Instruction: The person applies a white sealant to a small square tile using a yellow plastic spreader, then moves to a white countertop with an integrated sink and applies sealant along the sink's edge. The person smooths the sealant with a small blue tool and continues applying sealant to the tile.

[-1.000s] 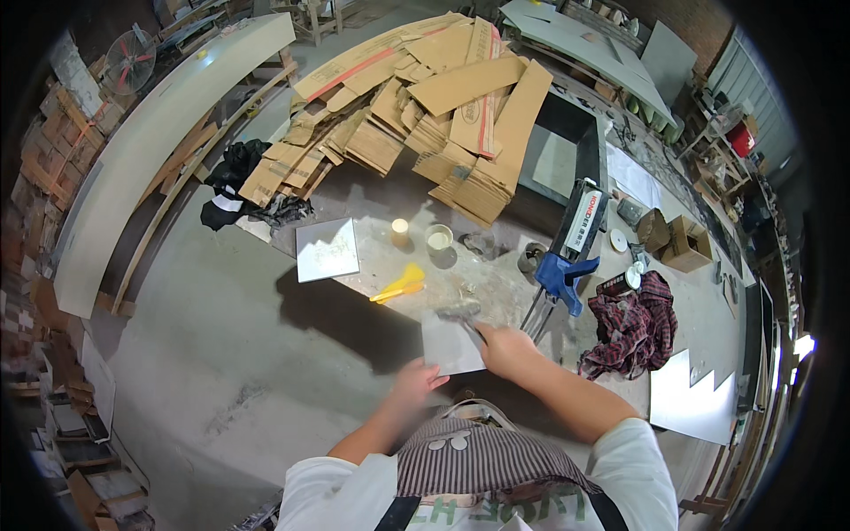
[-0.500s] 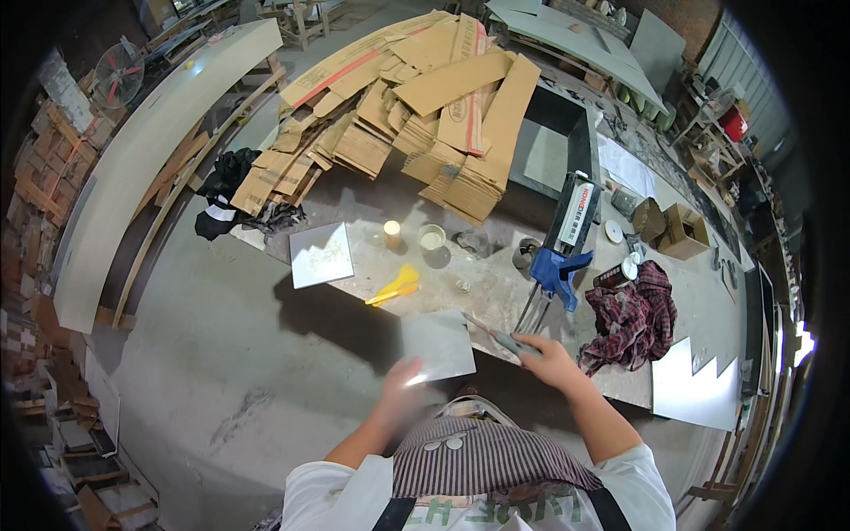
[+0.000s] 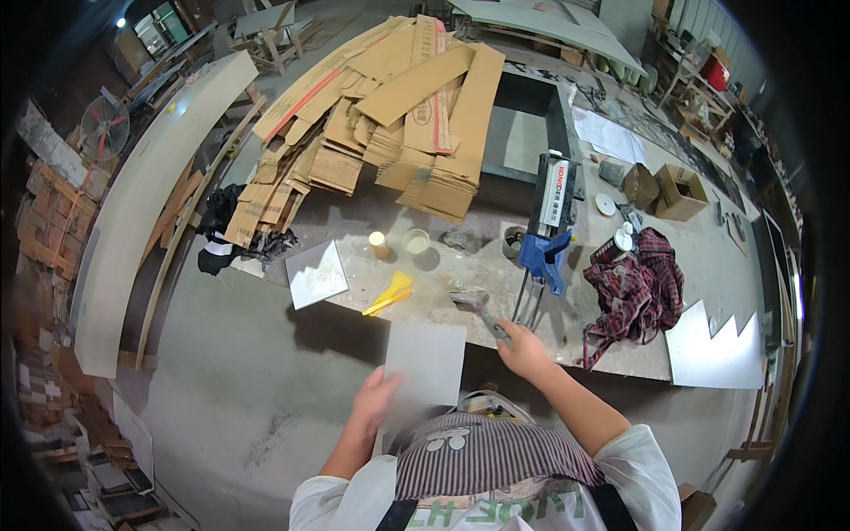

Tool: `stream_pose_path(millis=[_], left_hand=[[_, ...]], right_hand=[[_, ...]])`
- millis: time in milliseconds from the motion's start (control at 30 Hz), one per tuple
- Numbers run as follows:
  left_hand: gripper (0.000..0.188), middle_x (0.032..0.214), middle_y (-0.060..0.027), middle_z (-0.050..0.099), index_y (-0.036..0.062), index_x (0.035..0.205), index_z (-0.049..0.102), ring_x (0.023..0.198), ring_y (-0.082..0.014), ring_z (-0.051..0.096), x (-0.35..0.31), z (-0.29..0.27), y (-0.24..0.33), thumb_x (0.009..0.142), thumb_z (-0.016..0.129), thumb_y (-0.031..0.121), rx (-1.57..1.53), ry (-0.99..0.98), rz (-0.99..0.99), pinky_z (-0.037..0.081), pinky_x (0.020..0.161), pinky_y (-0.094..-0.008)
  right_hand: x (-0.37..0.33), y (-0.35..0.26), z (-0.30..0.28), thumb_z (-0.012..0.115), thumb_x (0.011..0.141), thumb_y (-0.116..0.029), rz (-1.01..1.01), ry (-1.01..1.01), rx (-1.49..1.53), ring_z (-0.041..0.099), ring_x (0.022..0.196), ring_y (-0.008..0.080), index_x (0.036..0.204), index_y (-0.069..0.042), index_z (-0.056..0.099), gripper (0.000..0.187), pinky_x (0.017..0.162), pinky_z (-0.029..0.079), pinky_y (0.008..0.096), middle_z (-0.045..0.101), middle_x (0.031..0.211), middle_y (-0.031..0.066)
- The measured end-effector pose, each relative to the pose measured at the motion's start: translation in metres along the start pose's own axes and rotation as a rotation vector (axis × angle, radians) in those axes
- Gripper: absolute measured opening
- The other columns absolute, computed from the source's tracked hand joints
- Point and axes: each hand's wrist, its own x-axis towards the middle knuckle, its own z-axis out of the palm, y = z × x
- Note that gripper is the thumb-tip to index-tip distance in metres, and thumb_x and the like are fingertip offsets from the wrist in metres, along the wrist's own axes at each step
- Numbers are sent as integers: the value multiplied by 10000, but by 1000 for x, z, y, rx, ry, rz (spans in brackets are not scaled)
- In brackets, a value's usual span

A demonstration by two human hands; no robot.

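Note:
My left hand (image 3: pixel 375 400), slightly blurred, grips the left edge of a flat light-grey square panel (image 3: pixel 426 361) in front of the bench. In my right hand (image 3: pixel 524 350) is a brush (image 3: pixel 490 323), held by its grey handle. The brush head is over the bench top, just beyond the panel and apart from it. Yellow plastic scrapers (image 3: pixel 389 294) lie on the bench left of the brush. Behind them stand a small pale-topped bottle (image 3: pixel 379 245) and a cup (image 3: pixel 415 242). A second white square panel (image 3: pixel 317 274) rests at the bench's left front edge.
Stacked cardboard strips (image 3: pixel 390 115) cover the back of the bench (image 3: pixel 443 323). A blue-handled caulking gun (image 3: pixel 544 257) stands right of the brush. Further right are a plaid cloth (image 3: pixel 633 288), a can (image 3: pixel 613 246), an open carton (image 3: pixel 680 192) and a zigzag-edged white sheet (image 3: pixel 715 350).
The brush has moved from beside the panel's far right corner to further over the bench. My left hand has turned the panel slightly and shifted it left. The view has shifted a little.

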Motion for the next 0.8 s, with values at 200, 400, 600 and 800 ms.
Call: stream_pose_path(millis=[200,400,600,800], left_hand=[[414,1184,-119,571,-15,1282,461,1014,-245,573,-2,28,14,923,532,178,-108,81,0,466,799,-390],[408,1217,-164,564,-22,1272,470,1134,-297,549,-17,73,38,868,527,-7,-287,-261,124,450,951,-467],[453,1203,-137,574,-42,1265,481,1123,-247,552,3,168,58,828,598,-8,-11,-541,-19,423,990,-367],[382,1184,-145,588,-52,1233,471,1069,-244,599,66,257,23,854,515,-48,259,-621,-68,487,929,-377]], right_hand=[[-21,25,15,608,777,-72,-193,87,-190,531,1089,371,1225,-48,540,454,928,453,436,544,1165,199],[-65,59,-91,651,732,8,-92,689,-108,541,1081,350,1164,-14,559,442,949,433,403,589,1117,164],[-70,148,-168,833,657,-317,392,898,-99,441,1210,418,1412,-22,295,973,1029,382,444,376,1343,276],[-52,171,-173,732,729,-148,409,680,138,590,1084,336,1349,-44,416,704,960,441,379,613,1138,215]])
